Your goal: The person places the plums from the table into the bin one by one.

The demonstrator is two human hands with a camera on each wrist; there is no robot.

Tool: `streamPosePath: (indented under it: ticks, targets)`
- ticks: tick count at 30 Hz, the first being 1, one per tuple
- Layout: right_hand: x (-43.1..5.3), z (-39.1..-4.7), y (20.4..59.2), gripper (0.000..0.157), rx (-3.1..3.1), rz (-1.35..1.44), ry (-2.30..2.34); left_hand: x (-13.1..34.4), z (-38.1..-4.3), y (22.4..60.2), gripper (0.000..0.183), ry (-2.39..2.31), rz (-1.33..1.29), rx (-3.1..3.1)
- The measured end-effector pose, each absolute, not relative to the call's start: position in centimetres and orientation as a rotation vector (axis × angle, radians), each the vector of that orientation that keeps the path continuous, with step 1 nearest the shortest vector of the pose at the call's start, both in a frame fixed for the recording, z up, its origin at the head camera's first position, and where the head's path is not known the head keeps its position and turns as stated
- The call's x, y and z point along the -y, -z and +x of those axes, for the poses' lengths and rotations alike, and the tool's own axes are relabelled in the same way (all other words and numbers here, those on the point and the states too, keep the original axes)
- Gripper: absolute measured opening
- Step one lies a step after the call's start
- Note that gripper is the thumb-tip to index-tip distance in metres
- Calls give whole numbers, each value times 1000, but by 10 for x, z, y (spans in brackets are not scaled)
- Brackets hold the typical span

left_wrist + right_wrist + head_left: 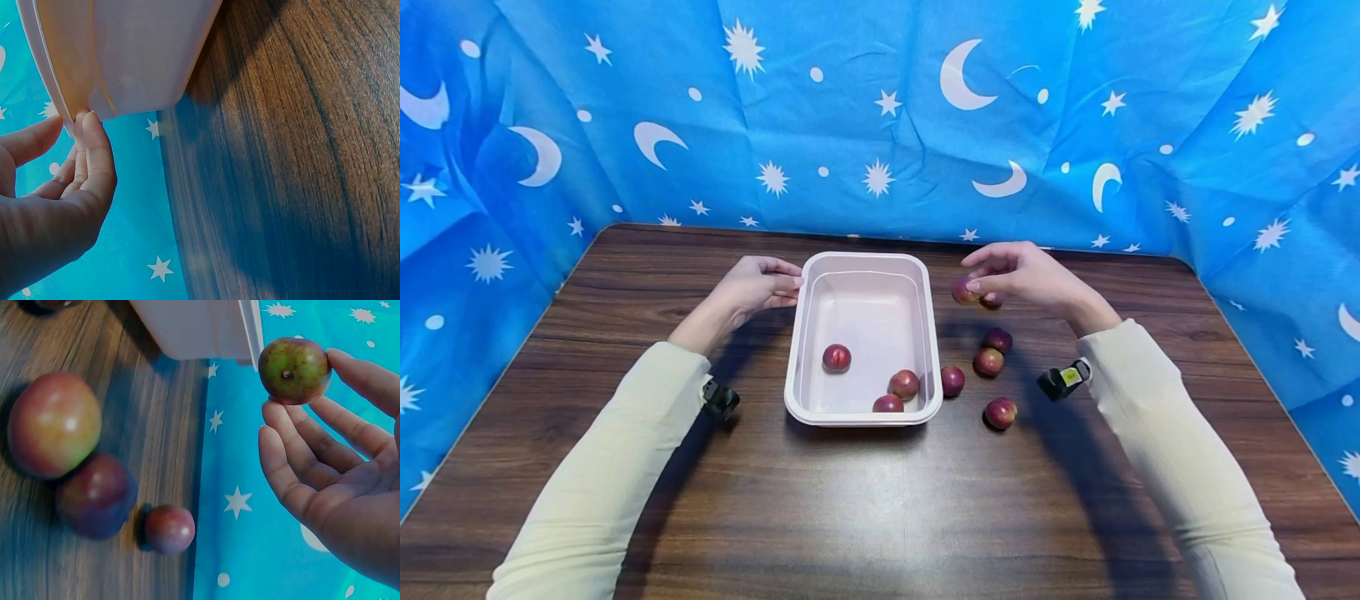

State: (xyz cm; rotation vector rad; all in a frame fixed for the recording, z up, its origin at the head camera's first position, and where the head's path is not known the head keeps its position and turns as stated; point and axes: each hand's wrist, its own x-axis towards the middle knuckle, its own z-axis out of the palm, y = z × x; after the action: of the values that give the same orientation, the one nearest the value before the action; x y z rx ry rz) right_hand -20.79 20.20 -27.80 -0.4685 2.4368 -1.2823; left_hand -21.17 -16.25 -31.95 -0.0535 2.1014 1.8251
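A white plastic tub (865,317) sits on the table with three reddish plums inside, one toward the left (837,357) and two near the front right corner. My left hand (752,287) pinches the tub's left rim between thumb and fingers, as the left wrist view shows up close. Just right of the tub's far end, my right hand (1028,273) holds a plum (294,372) between thumb and fingertips; its green-brown stem end faces the right wrist camera. Another plum (992,301) lies on the table below that hand, partly covered by the fingers.
Several more plums lie on the wooden table (865,508) right of the tub: a touching pair (988,362), one against the tub's side (952,381) and one nearer the front (1000,412). A blue cloth (850,117) with moons and stars hangs behind the table and along both sides.
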Motion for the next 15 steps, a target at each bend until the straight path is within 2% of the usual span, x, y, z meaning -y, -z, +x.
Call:
streamPosePath:
  ticks: [15]
  targets:
    - [-171,-216,267,34,-2430,-572,1262,163,-213,321,34,-1834,-51,-2090]
